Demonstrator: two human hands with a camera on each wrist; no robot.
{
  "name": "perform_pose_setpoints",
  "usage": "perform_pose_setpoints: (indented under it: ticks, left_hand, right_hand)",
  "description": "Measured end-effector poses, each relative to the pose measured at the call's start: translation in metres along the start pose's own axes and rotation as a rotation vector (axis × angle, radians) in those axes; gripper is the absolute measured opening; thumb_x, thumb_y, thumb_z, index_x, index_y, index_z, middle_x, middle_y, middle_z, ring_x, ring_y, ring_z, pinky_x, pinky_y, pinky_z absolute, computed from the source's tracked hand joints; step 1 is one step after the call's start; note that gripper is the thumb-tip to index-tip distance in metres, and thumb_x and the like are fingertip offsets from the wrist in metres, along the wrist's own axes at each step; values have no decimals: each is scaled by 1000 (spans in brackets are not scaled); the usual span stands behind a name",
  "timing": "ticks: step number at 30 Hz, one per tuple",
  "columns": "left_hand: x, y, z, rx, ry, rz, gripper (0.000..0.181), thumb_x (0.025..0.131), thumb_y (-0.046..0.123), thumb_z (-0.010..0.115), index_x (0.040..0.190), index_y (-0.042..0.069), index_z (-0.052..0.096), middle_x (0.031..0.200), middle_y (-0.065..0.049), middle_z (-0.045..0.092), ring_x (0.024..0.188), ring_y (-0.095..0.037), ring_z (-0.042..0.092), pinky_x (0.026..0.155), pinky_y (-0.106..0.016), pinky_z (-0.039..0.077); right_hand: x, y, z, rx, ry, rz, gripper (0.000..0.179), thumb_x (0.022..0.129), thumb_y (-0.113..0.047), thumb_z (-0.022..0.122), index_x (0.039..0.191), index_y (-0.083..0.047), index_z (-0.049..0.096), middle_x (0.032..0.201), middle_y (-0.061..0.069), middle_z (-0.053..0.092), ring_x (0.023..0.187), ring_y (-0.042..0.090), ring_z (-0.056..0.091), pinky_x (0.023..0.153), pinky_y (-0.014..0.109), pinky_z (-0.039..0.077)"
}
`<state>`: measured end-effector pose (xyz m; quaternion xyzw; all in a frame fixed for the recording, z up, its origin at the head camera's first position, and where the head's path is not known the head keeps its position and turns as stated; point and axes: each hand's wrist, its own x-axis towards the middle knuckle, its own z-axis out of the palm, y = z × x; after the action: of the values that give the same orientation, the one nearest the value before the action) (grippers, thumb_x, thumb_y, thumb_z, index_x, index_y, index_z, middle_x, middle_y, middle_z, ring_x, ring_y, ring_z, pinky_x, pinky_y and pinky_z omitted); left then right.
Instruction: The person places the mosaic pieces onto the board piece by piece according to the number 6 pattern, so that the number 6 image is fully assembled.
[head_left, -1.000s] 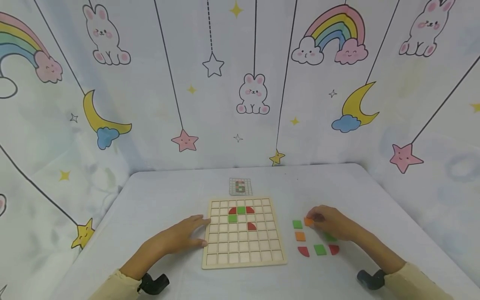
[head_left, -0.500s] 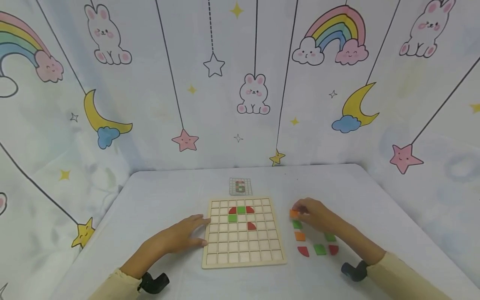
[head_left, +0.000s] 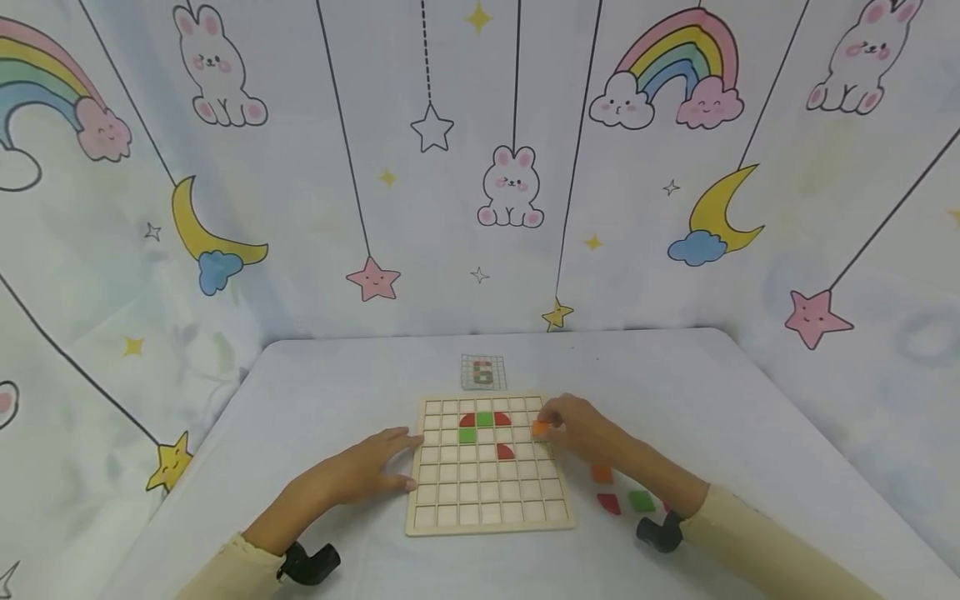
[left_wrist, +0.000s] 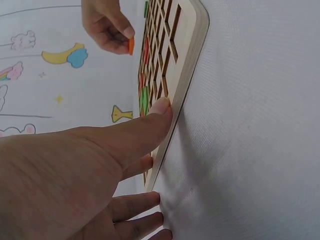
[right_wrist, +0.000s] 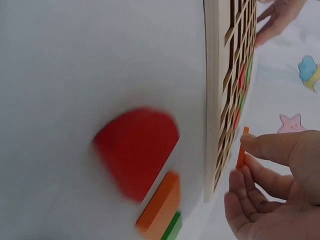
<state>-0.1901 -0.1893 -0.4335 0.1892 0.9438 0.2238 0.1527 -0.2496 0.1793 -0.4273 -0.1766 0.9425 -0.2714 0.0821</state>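
My right hand [head_left: 581, 427] pinches an orange square tile [head_left: 540, 428] between thumb and fingers, just above the right edge of a wooden grid board [head_left: 489, 518]. In the right wrist view that orange tile [right_wrist: 243, 147] is seen edge-on. My left hand [head_left: 363, 469] rests at the board's left edge, fingers spread; in the left wrist view its thumb [left_wrist: 159, 107] touches the rim. Set in the board's cells are a green square [head_left: 485, 419], another green square [head_left: 467, 435] and several red quarter-round tiles [head_left: 506, 452].
Right of the board lie an orange tile [head_left: 602, 473], a red quarter-round tile [head_left: 609, 503] and a green square tile [head_left: 642, 501]; my right forearm covers others. Behind the board lies a small gridded card [head_left: 483, 372] with a coloured figure. A patterned cloth [head_left: 450, 200] hangs at the back.
My right hand picked up the orange tile from the loose pieces and carried it left to above the board's right edge. The left hand stayed at the board's left edge.
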Motion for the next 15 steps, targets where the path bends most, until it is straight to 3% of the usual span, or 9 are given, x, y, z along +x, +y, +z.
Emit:
perform_pose_setpoints:
  ticks: [7,15]
  left_hand:
    - [-1,3,-1,-7,1,-11,74,96,41,77,158,11,49,165,-25,38,153,-46,37,123,-64,34]
    - [-2,3,-1,2,3,2,74,96,40,77,157,9,50,164,-26,39,152,-47,37,122,-64,35]
  right_hand:
    - [8,-24,17,65,-32,-56,20,92,-7,77,112,-5,72,110,2,66,104,19,60,99,43,57]
    - [14,-46,35,49,-74,-113,19,94,-6,74,113,-4,74,111,4,65,100,18,59,93,41,59]
